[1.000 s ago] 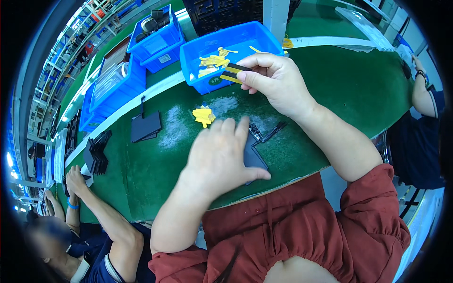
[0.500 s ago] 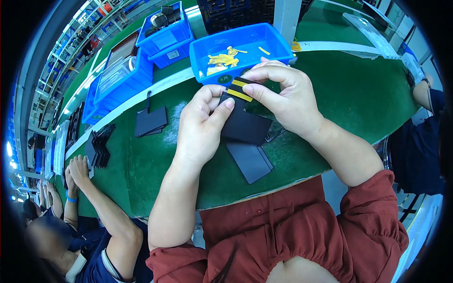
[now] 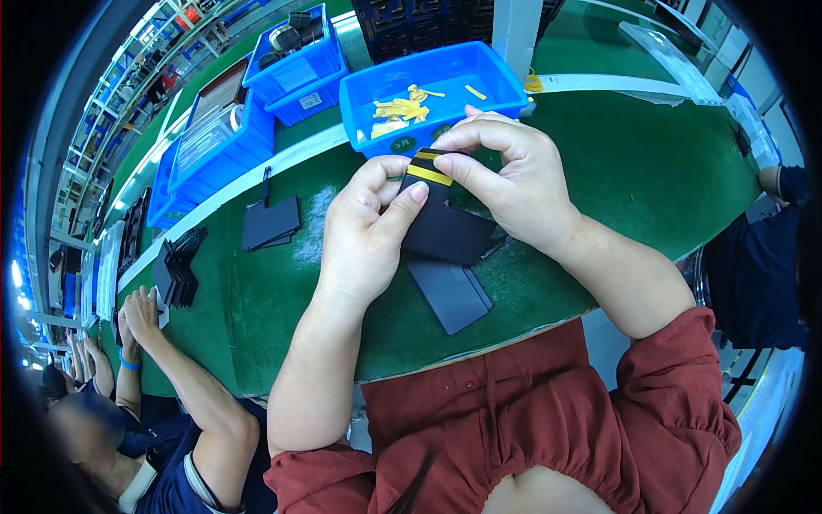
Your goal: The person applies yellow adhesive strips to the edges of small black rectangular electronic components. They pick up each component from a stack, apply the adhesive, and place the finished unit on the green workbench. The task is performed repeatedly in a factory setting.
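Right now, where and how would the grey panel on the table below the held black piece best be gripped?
Likely by its long edges near the lower end, reaching from the wearer's side: the grey panel lies flat with that end uncovered, while the black piece in the left hand overlaps its far end.

That rust-red garment I'm seeing has loose sleeves, a gathered neckline and thin ties.
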`<state>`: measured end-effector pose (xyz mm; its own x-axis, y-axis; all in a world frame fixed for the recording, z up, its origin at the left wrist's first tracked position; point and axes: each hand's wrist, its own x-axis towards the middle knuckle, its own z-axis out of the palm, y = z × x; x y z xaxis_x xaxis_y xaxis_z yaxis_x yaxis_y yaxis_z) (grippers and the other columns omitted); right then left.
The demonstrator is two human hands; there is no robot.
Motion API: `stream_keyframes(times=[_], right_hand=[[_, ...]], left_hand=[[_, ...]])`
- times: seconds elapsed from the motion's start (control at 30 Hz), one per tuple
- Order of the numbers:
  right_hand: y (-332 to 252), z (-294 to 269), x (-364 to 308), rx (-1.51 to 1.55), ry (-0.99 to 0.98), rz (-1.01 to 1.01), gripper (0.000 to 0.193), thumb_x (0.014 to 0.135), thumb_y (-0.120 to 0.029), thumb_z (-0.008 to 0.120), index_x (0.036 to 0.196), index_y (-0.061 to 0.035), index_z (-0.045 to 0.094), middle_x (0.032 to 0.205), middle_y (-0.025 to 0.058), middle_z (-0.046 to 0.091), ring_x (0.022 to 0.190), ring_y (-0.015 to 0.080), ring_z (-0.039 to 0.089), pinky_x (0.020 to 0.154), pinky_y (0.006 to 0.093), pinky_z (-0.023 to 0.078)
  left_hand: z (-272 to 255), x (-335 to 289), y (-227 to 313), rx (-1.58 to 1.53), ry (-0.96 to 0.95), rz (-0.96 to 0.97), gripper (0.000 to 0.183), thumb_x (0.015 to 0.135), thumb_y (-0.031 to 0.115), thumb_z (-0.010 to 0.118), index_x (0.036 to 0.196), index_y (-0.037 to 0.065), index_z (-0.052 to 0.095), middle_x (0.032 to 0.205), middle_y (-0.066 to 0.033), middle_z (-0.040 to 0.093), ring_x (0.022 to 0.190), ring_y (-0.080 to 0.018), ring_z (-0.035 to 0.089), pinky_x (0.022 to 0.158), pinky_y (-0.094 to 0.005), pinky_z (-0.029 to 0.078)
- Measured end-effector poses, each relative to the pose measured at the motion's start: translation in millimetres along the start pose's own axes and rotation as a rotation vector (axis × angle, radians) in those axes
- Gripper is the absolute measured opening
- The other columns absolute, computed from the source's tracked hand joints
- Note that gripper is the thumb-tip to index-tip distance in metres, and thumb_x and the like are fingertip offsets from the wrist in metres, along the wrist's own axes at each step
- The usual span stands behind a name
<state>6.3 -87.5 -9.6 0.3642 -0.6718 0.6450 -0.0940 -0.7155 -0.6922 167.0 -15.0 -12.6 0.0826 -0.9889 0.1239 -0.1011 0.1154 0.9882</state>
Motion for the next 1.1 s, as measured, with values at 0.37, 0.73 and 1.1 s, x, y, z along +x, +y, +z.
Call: stream_keyframes(times=[0.37, 0.73, 1.1], right_hand=[[4.0, 3.6, 2.3, -0.184, -0.022, -0.205, 0.012, 0.069, -0.01, 0.066, 0.079, -0.0027, 0.064, 0.083, 0.0086, 0.061, 0.086, 0.0259, 0.059, 0.092, 0.0414, 0.042], [-5.6, -8.7, 7.1, -0.474, -0.03, -0.577, 0.009, 0.067, -0.005, 0.068, 0.074, -0.0069, 0.062, 0.101, 0.0077, 0.06, 0.109, 0.0298, 0.053, 0.101, 0.0474, 0.034], [-7.5, 1.0, -0.5, -0.296, -0.001, -0.512, 0.013, 0.068, -0.002, 0.068, 0.078, -0.0068, 0.061, 0.093, 0.0054, 0.065, 0.104, 0.0279, 0.058, 0.099, 0.0498, 0.038]], left_hand=[[6.9, -6.0, 4.9, 0.171, -0.044, 0.057, 0.026, 0.09, 0.006, 0.053, 0.115, -0.002, 0.049, 0.102, -0.0093, 0.063, 0.092, -0.0103, 0.058, 0.082, -0.0225, 0.044], [1.6, 0.7, -2.1, 0.005, 0.096, 0.056, 0.021, 0.087, 0.006, 0.057, 0.106, -0.002, 0.055, 0.085, -0.0077, 0.068, 0.076, -0.0064, 0.058, 0.068, -0.0223, 0.045], [4.7, 0.6, 7.1, -0.33, 0.057, 0.059, 0.022, 0.09, 0.003, 0.053, 0.111, -0.003, 0.05, 0.091, -0.0087, 0.066, 0.082, -0.0071, 0.059, 0.073, -0.02, 0.046]])
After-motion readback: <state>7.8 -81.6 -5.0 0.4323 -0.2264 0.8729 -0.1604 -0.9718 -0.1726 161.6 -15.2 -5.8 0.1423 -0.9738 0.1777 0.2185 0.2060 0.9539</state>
